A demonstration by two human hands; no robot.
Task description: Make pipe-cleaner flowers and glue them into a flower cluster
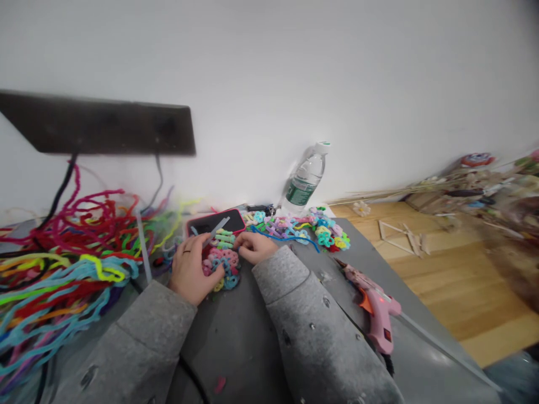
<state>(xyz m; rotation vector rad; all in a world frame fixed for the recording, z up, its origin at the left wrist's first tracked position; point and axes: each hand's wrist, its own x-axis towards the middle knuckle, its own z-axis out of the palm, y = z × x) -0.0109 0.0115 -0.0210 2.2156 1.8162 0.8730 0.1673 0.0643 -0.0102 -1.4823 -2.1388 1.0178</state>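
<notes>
My left hand (192, 270) lies at the left side of a small pile of pipe cleaner flowers (223, 261) in pink, blue, green and yellow. Its thumb is spread from the fingers, against the near side of the pile. At the pile's right edge, the fingers of my right hand (253, 247) are curled together; what they hold, if anything, is hidden. Just beyond my left fingers, a translucent glue stick (219, 227) slants over a phone (202, 224) with a pink-red case. More pipe cleaner flowers (328, 231) and a blue pipe cleaner (290, 238) lie to the right.
Loose pipe cleaners (63, 286) in many colours heap up on the left, with black cables among them. A pink glue gun (377, 308) rests on the grey table (248, 348) at right. Against the wall leans a water bottle (305, 179). A dark panel (105, 126) stands at back left.
</notes>
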